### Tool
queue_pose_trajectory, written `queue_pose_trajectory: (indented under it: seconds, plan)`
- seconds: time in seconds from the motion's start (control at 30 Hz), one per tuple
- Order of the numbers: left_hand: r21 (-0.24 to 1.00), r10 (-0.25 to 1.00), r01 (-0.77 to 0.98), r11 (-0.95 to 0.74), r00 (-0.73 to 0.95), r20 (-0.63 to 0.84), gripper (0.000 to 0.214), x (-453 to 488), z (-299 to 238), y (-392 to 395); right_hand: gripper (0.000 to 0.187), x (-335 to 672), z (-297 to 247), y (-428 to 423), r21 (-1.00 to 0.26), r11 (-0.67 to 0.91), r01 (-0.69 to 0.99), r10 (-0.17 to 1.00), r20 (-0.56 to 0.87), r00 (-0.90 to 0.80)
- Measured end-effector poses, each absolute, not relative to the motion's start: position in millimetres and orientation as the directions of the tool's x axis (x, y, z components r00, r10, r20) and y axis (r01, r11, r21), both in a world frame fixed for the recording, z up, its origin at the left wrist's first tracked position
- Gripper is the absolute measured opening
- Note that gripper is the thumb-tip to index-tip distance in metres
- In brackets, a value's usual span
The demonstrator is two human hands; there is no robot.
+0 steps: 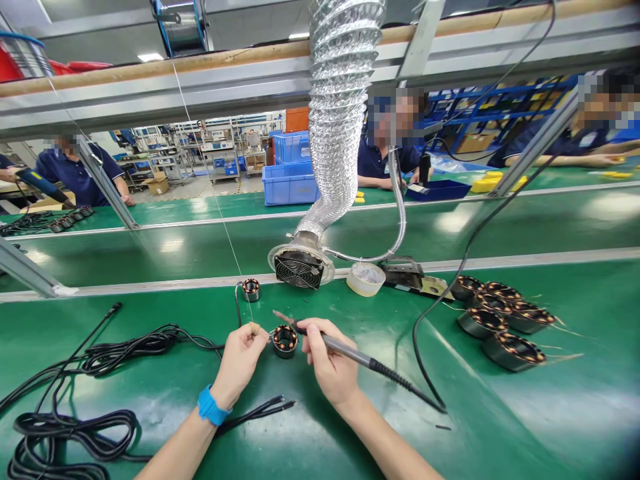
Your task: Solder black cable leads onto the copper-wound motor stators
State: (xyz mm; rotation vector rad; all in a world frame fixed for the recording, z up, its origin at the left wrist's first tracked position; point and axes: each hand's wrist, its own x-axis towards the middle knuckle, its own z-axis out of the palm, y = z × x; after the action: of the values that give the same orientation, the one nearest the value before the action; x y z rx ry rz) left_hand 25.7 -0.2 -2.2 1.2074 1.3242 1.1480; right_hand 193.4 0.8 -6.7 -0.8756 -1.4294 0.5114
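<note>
On my feed both forearms reach in from the bottom edge, wrists turned inward. The right hand (pixel 327 360) has its fingers closed around a soldering iron (pixel 350 350), whose tip points left and ends touching or just beside a small wound stator (pixel 285 341); I can't tell which. The left hand (pixel 239 365), with a blue wristband (pixel 213 405), has its fingertips (pixel 256 330) pinched together just left of that stator; whether they hold a fine wire I can't tell. Behind the stator sits a second small stator (pixel 251 290); black cables (pixel 75 427) lie left of it, larger stators (pixel 500 327) right.
</note>
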Motion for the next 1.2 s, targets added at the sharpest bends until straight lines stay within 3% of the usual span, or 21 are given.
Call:
queue_pose_trajectory:
  seconds: [0.17,0.6,0.9,1.07,1.2]
  plan:
    - [0.994,0.998,0.090,0.063,-0.026,-0.060,0.033,27,-2,0,0.018,190,-7,4,-0.680,0.681,0.270,0.707,0.708,0.001]
    - [0.994,1.000,0.109,-0.007,0.009,0.006,0.033,26,-5,1,0.045,176,-17,17,-0.623,0.752,0.215,0.659,0.713,-0.239]
    - [0.990,0.993,0.118,-0.081,0.095,0.070,0.030,20,0,0,0.050,173,-23,15,-0.511,0.784,0.352,0.613,0.724,-0.315]
    - [0.976,0.991,0.209,-0.061,0.132,0.034,0.028,17,3,2,0.049,176,-29,14,-0.532,0.767,0.359,0.635,0.712,-0.301]
    - [0.983,0.983,0.182,0.014,0.177,-0.047,0.031,17,6,1,0.046,179,-30,12,-0.563,0.751,0.345,0.657,0.693,-0.296]
